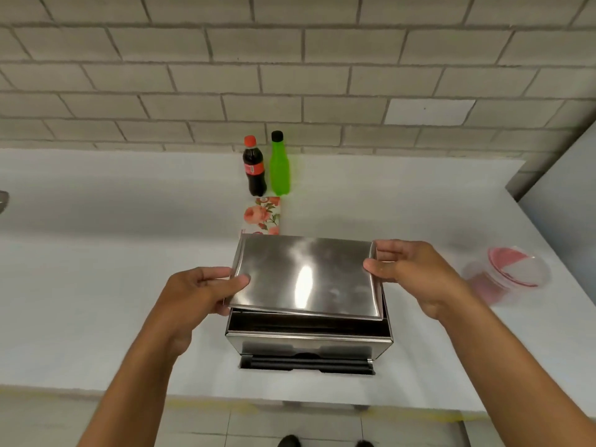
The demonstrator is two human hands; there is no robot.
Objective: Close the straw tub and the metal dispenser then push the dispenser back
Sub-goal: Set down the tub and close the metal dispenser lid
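You are wearing nothing on your left hand [196, 293] or right hand [416, 274]; both forearms are showing bare, and you are wearing dark shoes [288, 441].

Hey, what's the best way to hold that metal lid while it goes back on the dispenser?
Take the metal lid by its two short side edges, one hand from each side, as the left hand and right hand do now. It is a wide, flat sheet, so end grips keep it level over the dispenser opening.
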